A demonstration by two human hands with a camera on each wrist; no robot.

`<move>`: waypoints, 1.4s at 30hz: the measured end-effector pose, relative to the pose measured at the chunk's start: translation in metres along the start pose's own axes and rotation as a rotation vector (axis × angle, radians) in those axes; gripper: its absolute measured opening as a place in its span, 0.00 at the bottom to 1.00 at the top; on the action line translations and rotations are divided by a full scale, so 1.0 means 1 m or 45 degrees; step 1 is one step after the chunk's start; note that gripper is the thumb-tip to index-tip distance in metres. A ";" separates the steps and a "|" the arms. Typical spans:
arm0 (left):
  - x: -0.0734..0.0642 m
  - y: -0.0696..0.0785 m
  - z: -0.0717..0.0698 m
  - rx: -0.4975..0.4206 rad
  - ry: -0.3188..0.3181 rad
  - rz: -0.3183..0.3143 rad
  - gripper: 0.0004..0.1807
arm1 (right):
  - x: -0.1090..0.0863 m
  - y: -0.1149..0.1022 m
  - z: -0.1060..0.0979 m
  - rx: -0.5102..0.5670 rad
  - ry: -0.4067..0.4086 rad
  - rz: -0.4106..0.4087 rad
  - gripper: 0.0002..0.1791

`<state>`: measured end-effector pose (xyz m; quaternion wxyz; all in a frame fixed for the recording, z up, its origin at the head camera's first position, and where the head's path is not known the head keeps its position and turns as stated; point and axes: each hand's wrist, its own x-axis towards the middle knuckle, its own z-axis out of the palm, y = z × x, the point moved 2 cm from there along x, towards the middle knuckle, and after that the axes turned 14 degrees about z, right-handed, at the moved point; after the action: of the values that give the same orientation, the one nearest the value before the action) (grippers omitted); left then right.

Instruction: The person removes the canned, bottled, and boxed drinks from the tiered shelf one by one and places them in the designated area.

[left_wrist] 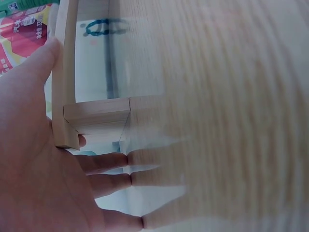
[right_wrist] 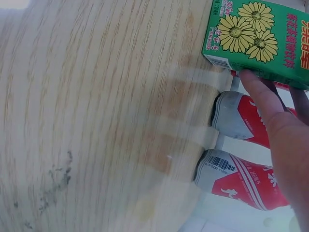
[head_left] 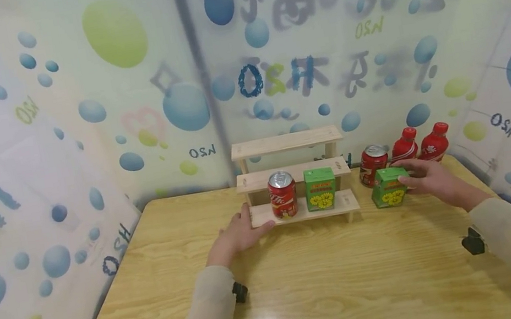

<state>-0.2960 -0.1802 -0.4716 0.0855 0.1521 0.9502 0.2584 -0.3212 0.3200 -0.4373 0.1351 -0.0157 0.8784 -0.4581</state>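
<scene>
A wooden three-step shelf (head_left: 294, 174) stands at the table's back. My left hand (head_left: 238, 233) holds the left end of its lowest board, thumb along the front and the other fingers around the end; in the left wrist view several fingertips touch the table. On that board stand a red soda can (head_left: 284, 197) and a green drink carton (head_left: 320, 188) with yellow flowers. My right hand (head_left: 432, 181) grips a second green drink carton (head_left: 388, 187) by its right side, right of the shelf. Whether its base touches the table cannot be told.
Behind the held carton stand another red can (head_left: 370, 164) and two red bottles (head_left: 404, 147), near the back right of the wooden table (head_left: 325, 282). Printed curtains (head_left: 149, 87) hang at the back and both sides.
</scene>
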 end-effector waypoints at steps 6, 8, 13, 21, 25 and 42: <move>0.001 0.000 0.001 0.014 0.020 0.001 0.66 | 0.001 -0.003 -0.001 -0.004 -0.023 0.009 0.36; 0.002 0.000 0.001 0.017 0.024 0.003 0.66 | 0.001 -0.003 -0.001 -0.006 -0.030 0.015 0.36; 0.002 -0.001 0.002 0.019 0.008 -0.005 0.66 | 0.001 -0.005 -0.004 -0.059 -0.057 0.023 0.35; 0.003 -0.001 0.001 0.016 0.008 -0.006 0.67 | -0.001 -0.029 -0.002 -0.388 0.100 -0.083 0.33; 0.001 -0.001 0.002 0.011 0.004 -0.010 0.67 | -0.008 -0.058 0.010 -0.496 0.250 -0.248 0.24; 0.000 0.000 0.001 0.001 0.008 -0.002 0.67 | -0.001 -0.121 0.082 -0.376 0.127 -0.424 0.34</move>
<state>-0.2960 -0.1801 -0.4726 0.0828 0.1506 0.9506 0.2584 -0.3117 0.1847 -0.3837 0.0103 -0.1575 0.9268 -0.3407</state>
